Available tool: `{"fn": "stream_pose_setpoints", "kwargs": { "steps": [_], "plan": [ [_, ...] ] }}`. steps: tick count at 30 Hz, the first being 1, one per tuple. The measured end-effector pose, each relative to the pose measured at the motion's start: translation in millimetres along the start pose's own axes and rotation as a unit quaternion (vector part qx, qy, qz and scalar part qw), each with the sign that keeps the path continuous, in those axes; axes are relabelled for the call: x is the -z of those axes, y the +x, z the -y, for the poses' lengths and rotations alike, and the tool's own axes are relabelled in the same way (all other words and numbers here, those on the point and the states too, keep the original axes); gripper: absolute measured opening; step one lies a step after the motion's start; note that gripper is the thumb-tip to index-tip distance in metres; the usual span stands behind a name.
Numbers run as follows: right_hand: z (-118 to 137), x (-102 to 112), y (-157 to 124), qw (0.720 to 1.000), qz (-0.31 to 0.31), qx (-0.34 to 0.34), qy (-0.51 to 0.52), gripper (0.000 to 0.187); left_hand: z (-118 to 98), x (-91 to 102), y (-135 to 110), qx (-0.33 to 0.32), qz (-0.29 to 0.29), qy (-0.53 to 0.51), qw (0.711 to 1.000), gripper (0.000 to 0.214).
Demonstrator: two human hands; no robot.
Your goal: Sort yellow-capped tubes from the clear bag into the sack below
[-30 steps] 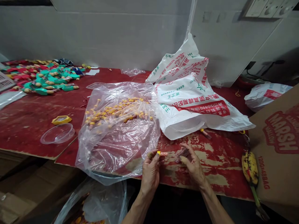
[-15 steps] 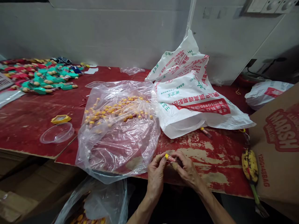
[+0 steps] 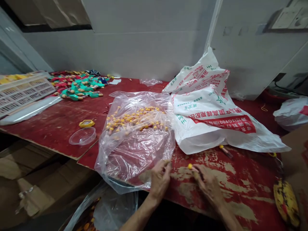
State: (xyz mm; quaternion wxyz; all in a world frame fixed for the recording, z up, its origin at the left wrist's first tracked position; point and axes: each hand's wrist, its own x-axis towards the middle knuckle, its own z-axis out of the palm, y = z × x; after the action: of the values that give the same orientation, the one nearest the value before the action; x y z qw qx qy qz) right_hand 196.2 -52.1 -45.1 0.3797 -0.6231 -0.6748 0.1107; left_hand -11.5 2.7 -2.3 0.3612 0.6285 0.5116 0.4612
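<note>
"What's in your hands?"

"My right hand (image 3: 209,184) grasps one yellow-capped tube (image 3: 190,166) above the near part of the red worktop (image 3: 250,170), its yellow end poking out to the left. My left hand (image 3: 160,179) is curled at the near right edge of the clear bag (image 3: 132,165). It's blurred, so I can't tell whether it pinches anything."

"And the other tubes?"

"I see a cluster of tubes (image 3: 134,119) through the bag, farther off and to the left. One loose tube (image 3: 226,152) lies right of my hands, just beside the near edge of the white sack (image 3: 204,112)."

"Which step are you on?"

"I'd judge it's the handling of a single tube, now in the right hand alone."

"And what does the next move call for?"

"A light, steady pinch, I think, and fingers clear of that slack bag, which could snag."
</note>
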Motion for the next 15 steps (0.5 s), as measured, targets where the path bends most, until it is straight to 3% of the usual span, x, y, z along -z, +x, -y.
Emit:
{"fn": "stream_pose_setpoints", "kwargs": {
  "steps": [3, 5, 7, 11, 15],
  "plan": [
    [-54, 18, 7, 0.982, -0.077, -0.024, -0.169, 0.035, 21, 31.5, 49, 0.007, -0.142, 0.127, 0.982, 0.023],
    [-82, 28, 10, 0.965, -0.087, -0.023, -0.248, 0.039, 38, 48.0, 87, 0.016, -0.157, 0.178, 0.971, 0.021],
    [-94, 33, 14, 0.950, -0.096, -0.024, -0.296, 0.038, 52, 54.0, 123, 0.020, -0.144, 0.211, 0.967, 0.019],
    [-79, 26, 41, 0.950, -0.111, -0.005, -0.291, 0.032, 67, 33.2, 179, 0.007, -0.111, 0.269, 0.957, 0.020],
    [-63, 3, 105, 0.973, -0.055, -0.011, -0.226, 0.026, 72, 7.4, 209, -0.005, -0.094, 0.306, 0.947, 0.018]
  ]
}}
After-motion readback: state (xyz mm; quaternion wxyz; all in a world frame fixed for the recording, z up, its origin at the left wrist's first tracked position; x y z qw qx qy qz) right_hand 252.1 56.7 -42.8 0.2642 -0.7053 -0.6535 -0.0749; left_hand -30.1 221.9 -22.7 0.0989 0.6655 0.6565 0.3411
